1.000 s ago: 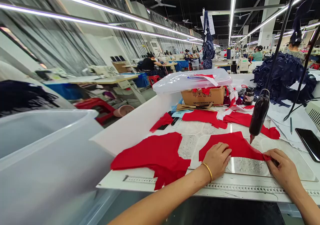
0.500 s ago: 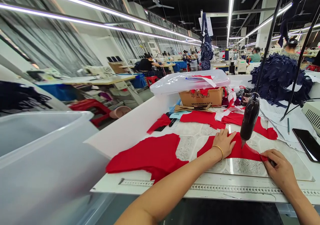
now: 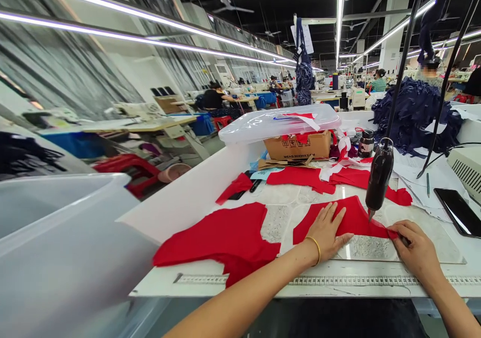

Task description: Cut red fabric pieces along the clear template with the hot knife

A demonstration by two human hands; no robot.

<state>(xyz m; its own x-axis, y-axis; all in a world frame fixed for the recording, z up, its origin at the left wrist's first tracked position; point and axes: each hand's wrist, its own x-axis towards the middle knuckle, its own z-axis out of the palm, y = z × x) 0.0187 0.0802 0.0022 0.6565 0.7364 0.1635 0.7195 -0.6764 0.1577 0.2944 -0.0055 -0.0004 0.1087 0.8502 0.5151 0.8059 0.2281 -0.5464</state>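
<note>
A red fabric piece [image 3: 355,217] lies on a marbled, tile-like board [image 3: 432,237] in front of me. My left hand [image 3: 327,231] rests flat on its left part, fingers stretched and thumb spread; a gold bangle circles the wrist. My right hand [image 3: 416,247] pinches the narrow right end of that piece, and a dark object shows partly between its fingers; I cannot make out what it is. Between the hands hangs a black cylindrical tool [image 3: 379,175], its pointed metal tip at the fabric's upper right edge. Whether the tip touches the cloth I cannot tell.
Another red piece [image 3: 214,232] lies at left, partly over a ruler strip [image 3: 338,281] along the front edge. Behind are more red pieces [image 3: 296,177], a cardboard box [image 3: 296,146] under a plastic lid [image 3: 259,122], a phone [image 3: 458,210] and navy fabric strips [image 3: 417,107].
My left hand has slid left and toward me, its thumb now spread out. The hanging tool has shifted slightly right over the fabric. My right hand keeps its pinch; the view has turned a little.
</note>
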